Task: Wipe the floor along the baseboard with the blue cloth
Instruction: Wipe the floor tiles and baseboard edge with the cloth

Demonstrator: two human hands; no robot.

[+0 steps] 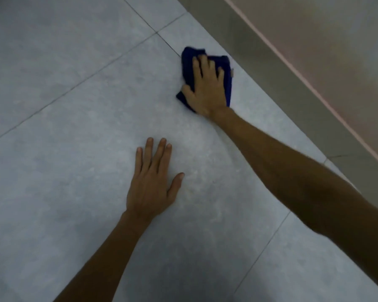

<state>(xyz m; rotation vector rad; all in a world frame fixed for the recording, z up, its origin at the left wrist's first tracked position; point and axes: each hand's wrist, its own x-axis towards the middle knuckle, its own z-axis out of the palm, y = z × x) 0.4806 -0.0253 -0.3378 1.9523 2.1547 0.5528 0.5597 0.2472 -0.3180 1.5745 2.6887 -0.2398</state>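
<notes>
A person's right hand (206, 90) lies palm down, fingers spread and fairly straight, pressing on a crumpled dark blue cloth (189, 56) at about 1 o'clock from the middle of the view. It pins the cloth rather than clutching it. The cloth sits on the pale grey tiled floor (74, 105), just beside the grey baseboard (271, 73), which runs diagonally from 12 o'clock down to 4 o'clock below a dull pinkish wall (336, 40).

The left hand (152, 186) rests flat and wide on the tiles at 7 o'clock, holding nothing — apparently a brace for body weight.

To wipe well, the cloth's edge at 3 o'clock probably needs to nudge right into the floor-and-baseboard seam, with even palm pressure and strokes parallel to the board.

No bucket or other container is visible.
</notes>
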